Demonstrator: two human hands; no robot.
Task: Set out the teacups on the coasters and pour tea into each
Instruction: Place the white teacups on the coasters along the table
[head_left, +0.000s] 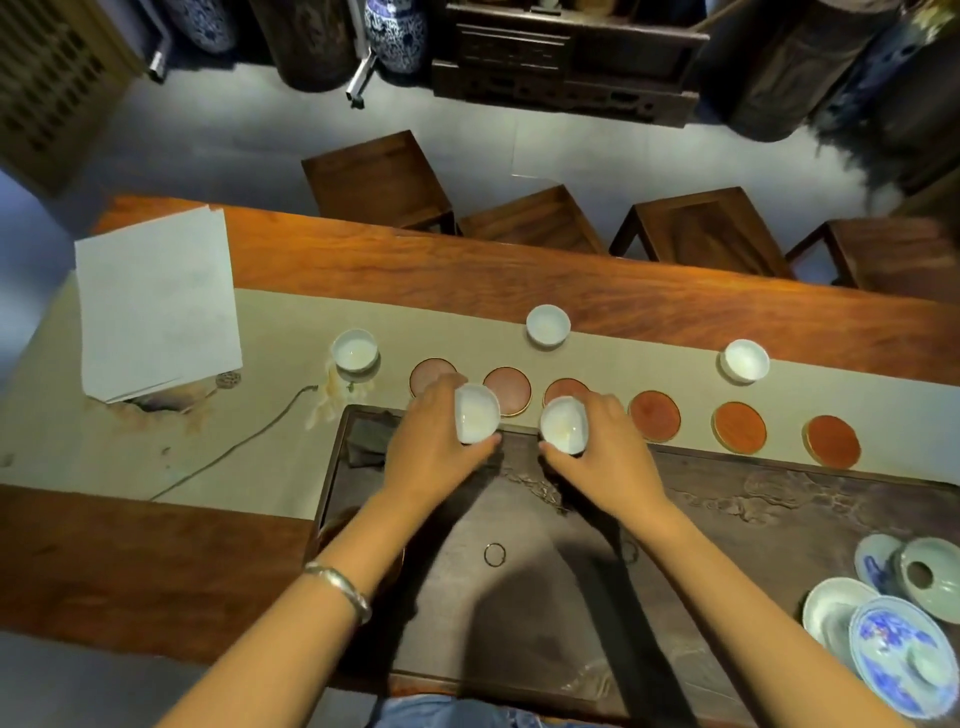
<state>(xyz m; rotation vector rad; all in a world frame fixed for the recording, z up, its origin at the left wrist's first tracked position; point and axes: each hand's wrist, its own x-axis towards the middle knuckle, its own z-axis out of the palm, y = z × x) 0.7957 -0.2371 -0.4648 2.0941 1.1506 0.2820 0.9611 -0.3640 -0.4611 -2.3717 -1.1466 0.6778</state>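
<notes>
Each of my hands holds a small white teacup above the far edge of the dark tea tray (779, 525). My left hand (428, 441) grips one teacup (476, 414), tilted toward me. My right hand (605, 444) grips another teacup (564, 424), also tilted. Several round reddish coasters lie in a row on the beige runner (260, 405), among them one (507, 391) just beyond my hands and one (831, 440) at the right end. Three more white teacups stand on the runner: left (355, 351), middle (547, 325) and right (746, 360).
A stack of white paper (156, 306) lies at the far left. Blue-and-white porcelain lids and bowls (896, 642) sit at the tray's right end. A small metal ring (494, 554) lies on the tray. Wooden stools (696, 234) stand beyond the table.
</notes>
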